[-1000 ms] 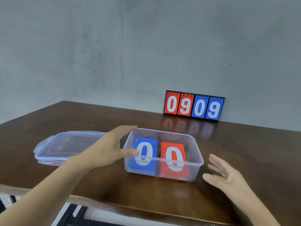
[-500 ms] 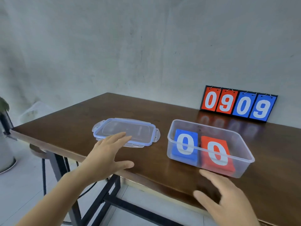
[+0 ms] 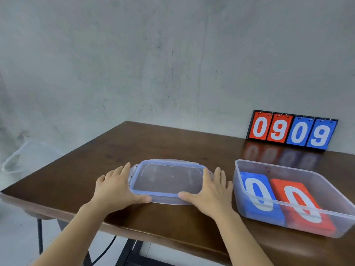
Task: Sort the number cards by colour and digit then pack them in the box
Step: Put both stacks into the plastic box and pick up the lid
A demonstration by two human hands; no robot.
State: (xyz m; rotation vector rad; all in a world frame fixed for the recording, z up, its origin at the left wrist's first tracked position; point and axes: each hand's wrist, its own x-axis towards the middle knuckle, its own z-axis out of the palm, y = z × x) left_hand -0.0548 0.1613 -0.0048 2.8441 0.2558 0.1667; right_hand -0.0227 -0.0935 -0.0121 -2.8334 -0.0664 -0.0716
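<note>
A clear plastic lid [image 3: 169, 179] with a blue rim lies flat on the brown table [image 3: 169, 139]. My left hand [image 3: 115, 189] rests against its left end and my right hand [image 3: 211, 192] against its right end. The fingers of both lie straight along the sides and both thumbs touch the front edge. To the right stands the clear box [image 3: 292, 168]. It holds a blue card stack [image 3: 257, 192] and a red card stack [image 3: 299, 204] side by side, each with a white 0 on top.
A flip scoreboard [image 3: 292, 129] reading 0 9 in red and 0 9 in blue stands against the grey wall at the back right. The table's front edge runs just below my wrists, with black legs and floor beneath.
My view has swung left. Both hands left the box and moved to the lid, the left reaching it first, the right crossing over from the box's front.
</note>
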